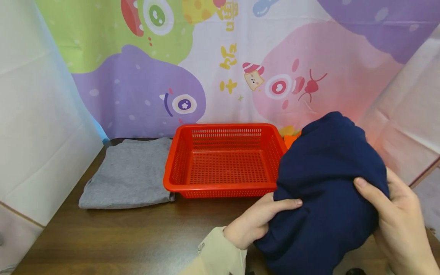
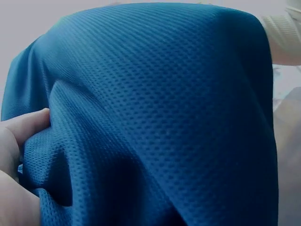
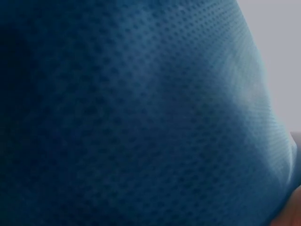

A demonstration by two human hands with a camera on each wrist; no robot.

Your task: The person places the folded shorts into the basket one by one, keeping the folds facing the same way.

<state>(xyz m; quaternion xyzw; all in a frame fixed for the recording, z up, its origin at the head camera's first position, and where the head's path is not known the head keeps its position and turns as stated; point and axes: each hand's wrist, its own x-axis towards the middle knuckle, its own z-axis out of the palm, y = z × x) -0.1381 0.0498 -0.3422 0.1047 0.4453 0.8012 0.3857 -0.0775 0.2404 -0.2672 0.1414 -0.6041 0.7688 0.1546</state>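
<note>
A bunched navy blue garment (image 1: 326, 183) hangs between both hands on the right side of the head view. My left hand (image 1: 252, 219) grips its left edge, thumb on top and fingers hidden beneath the fabric. On the other side my right hand (image 1: 400, 214) pinches it, with the thumb lying over the front and the fingers behind. In the left wrist view the fabric (image 2: 174, 99) shows a fine dimpled knit, with deep folds beside the left fingers. The same fabric (image 3: 155, 113) fills most of the right wrist view.
A red plastic basket (image 1: 223, 193) with slotted walls stands at the back middle of the dark wooden table (image 1: 113, 240). Left of it lies a folded grey garment (image 1: 128, 173). Something orange (image 1: 290, 140) shows behind the navy fabric. A printed curtain (image 1: 220, 110) hangs behind the table.
</note>
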